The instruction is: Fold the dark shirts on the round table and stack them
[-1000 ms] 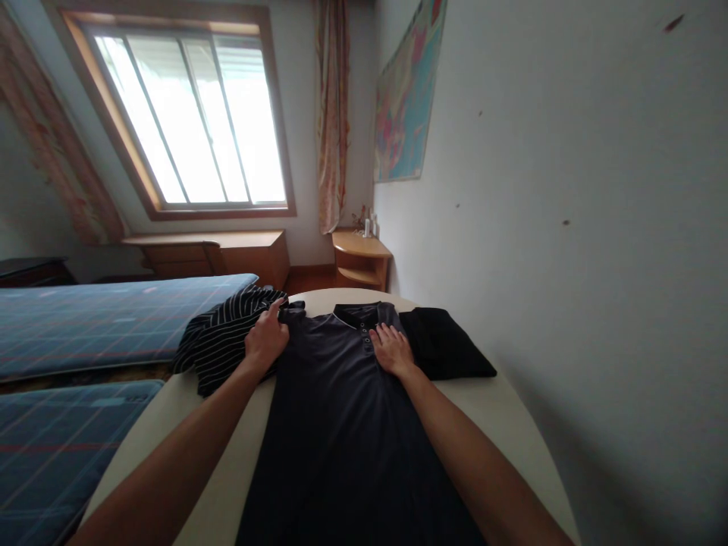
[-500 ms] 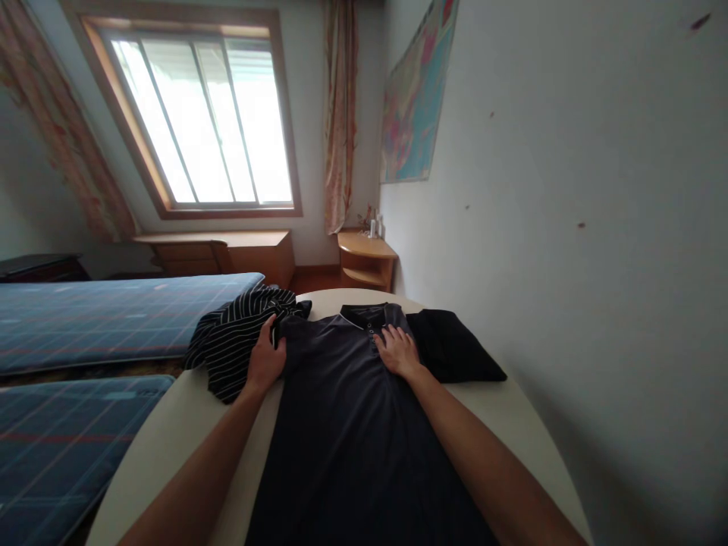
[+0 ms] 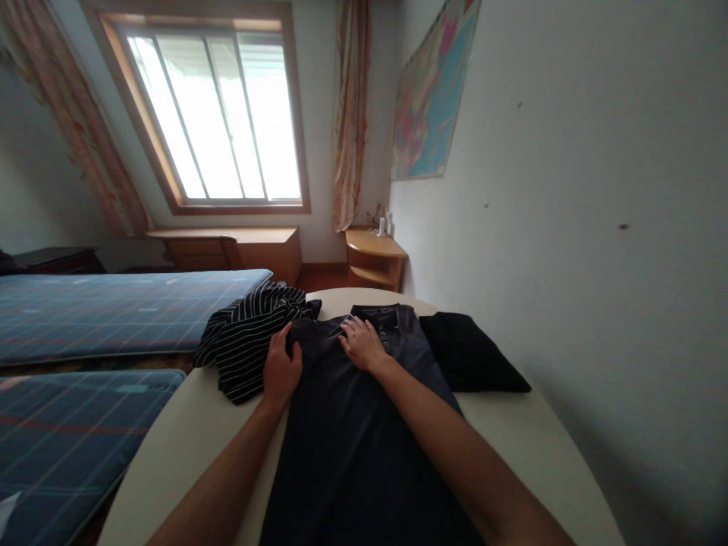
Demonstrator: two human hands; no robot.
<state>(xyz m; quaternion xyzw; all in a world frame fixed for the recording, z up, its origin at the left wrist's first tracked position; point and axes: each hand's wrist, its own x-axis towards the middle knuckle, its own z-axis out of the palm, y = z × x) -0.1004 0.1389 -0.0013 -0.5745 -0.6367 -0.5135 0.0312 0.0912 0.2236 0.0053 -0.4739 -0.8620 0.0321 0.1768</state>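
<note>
A dark grey shirt (image 3: 353,440) with a buttoned placket and dark collar lies spread on the round cream table (image 3: 199,440), collar toward the far edge. My left hand (image 3: 283,365) rests at the shirt's left shoulder edge, fingers apart and curved. Lying flat on the cloth left of the collar opening is my right hand (image 3: 362,343), its fingers stretched out. A black striped garment (image 3: 250,334) sits crumpled beyond my left hand. To the right of the collar is a folded black garment (image 3: 472,353).
Plaid mattresses (image 3: 114,311) stand along the table's left side. A white wall (image 3: 569,303) runs close on the right. Past the table are a wooden corner shelf (image 3: 375,244), a low wooden desk (image 3: 267,246) and a window (image 3: 221,121).
My right hand has moved left across the shirt, from the right of the buttons to the left of the collar opening. My left hand stays by the shoulder edge. The view has turned slightly left.
</note>
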